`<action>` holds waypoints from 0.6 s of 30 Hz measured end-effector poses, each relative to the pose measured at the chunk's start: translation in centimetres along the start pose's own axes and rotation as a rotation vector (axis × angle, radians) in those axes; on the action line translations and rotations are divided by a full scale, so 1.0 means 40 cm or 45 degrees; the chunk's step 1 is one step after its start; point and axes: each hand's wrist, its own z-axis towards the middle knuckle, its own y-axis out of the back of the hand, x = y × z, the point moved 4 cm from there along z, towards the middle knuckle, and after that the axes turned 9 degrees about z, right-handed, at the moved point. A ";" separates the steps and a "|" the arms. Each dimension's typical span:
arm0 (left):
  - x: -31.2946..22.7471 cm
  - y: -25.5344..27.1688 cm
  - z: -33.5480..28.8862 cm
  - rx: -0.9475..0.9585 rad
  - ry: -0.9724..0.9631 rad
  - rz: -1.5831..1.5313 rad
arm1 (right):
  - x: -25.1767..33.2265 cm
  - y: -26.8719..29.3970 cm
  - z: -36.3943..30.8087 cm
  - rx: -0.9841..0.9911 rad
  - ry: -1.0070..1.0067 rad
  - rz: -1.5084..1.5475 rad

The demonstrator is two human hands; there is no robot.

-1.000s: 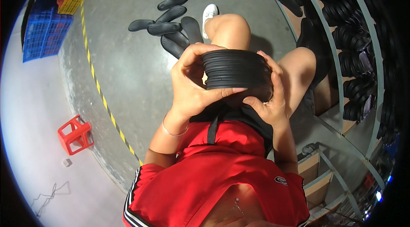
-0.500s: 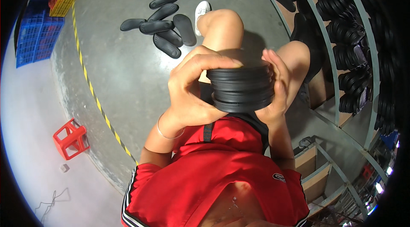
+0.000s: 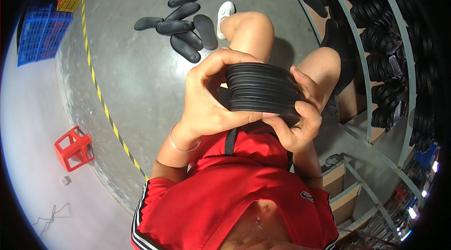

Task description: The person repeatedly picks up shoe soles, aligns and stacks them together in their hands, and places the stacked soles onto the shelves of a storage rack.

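Stack of black soles (image 3: 263,88) is sitting mid-dial; left hand (image 3: 203,92) is pinching it, thumb near side, fingers far side; right hand (image 3: 300,125) is cupping its 3 o'clock end. Probably evening edges; next move is calling for steady two-sided pressure. Loose soles (image 3: 174,27) are lying toward 11.

bright glare on the floor (image 3: 150,76), soft shadow beside the left knee (image 3: 257,23), bowed edges (4 black corners).
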 end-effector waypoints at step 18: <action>0.118 0.102 0.028 -0.422 0.494 -0.380 | -0.111 -0.038 -0.109 0.193 -1.297 0.820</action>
